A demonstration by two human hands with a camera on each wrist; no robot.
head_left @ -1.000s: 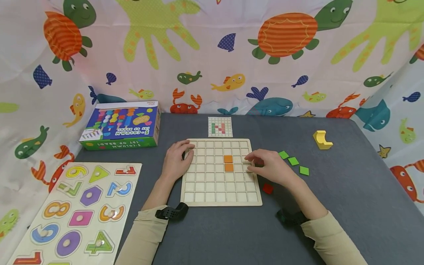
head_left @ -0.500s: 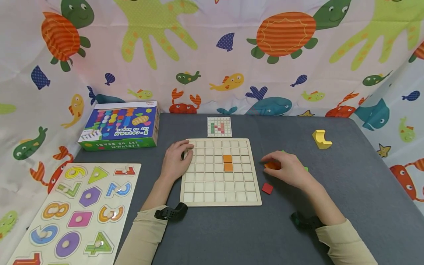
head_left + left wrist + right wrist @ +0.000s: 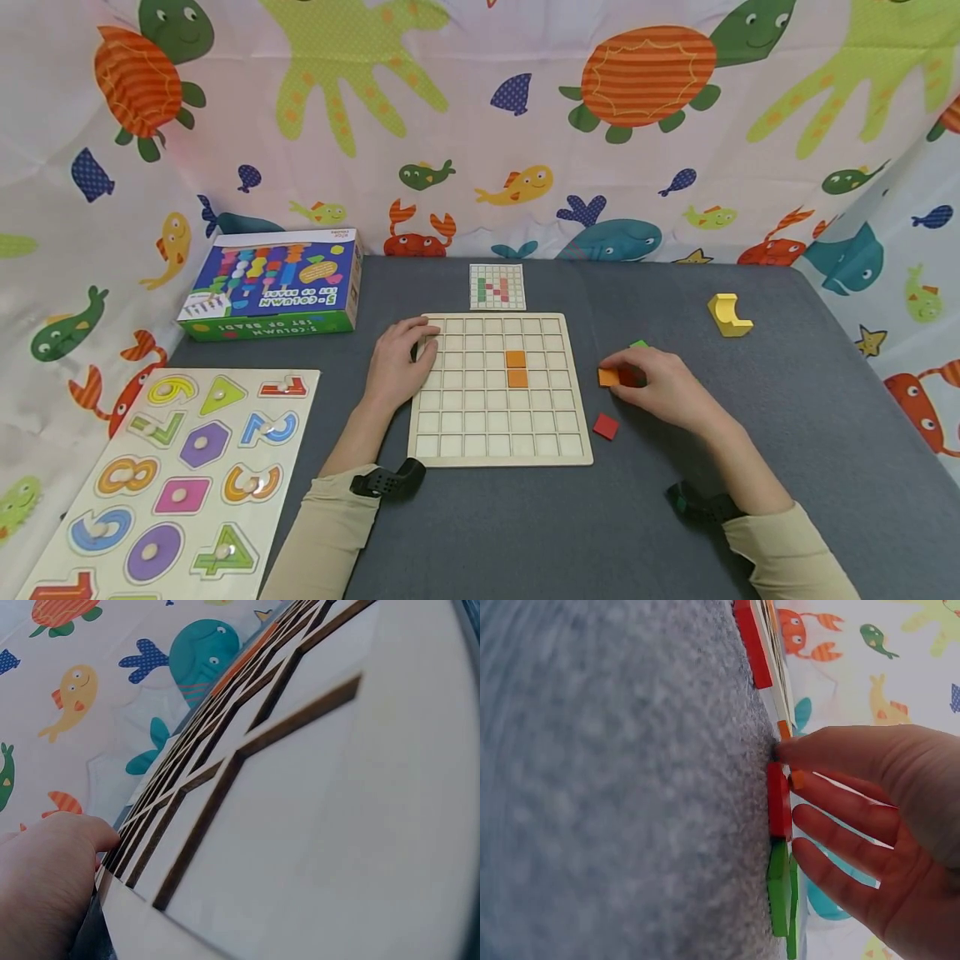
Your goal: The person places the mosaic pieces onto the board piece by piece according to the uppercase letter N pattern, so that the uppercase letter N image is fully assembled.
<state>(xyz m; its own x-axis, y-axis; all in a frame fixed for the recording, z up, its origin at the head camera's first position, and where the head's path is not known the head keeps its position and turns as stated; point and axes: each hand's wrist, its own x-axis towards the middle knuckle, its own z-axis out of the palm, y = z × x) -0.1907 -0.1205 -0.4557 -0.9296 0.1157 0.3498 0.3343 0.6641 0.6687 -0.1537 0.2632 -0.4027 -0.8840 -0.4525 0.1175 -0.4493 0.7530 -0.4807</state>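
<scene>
Right hand (image 3: 660,385) now lower, pinching orange tile (image 3: 608,377)

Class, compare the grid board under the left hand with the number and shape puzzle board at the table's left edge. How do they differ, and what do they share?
The grid board is divided into plain square cells, nearly all bare, with two orange tiles in it; the number puzzle board is full of coloured numerals and shapes with knobs. The left hand rests on the grid board's edge; nothing touches the number puzzle board. Both are pale, flat boards lying on the grey table.

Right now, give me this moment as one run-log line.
left hand: rests on grid board edge | right hand: pinches orange tile on table | board: two orange tiles placed
</scene>
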